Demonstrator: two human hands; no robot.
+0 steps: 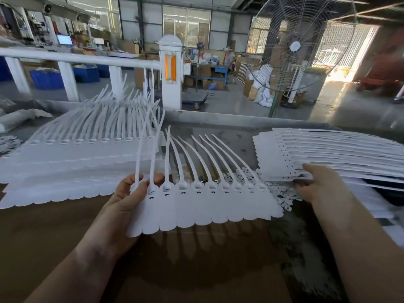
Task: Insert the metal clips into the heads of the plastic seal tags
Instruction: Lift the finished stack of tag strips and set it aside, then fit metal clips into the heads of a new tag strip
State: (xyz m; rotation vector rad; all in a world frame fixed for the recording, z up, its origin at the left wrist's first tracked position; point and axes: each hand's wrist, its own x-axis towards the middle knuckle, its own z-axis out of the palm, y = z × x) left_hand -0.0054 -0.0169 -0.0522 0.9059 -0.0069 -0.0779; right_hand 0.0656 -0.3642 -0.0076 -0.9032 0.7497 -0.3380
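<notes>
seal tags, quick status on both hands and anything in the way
Left hand grips strip of seal tags at its left end. Right hand down at clip pile, grip hidden. Nothing blocking.

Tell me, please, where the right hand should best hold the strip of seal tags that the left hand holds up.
Probably the flat lower flags at the free right end of the strip of seal tags, coming from the right. The left hand already grips the left end, and the thin tails curve upward.

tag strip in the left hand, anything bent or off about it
Mostly tidy: the strip of seal tags is flat, heads in a row. Its tails splay unevenly, the leftmost upright, the others curving right. The left hand grips its left end.
</notes>
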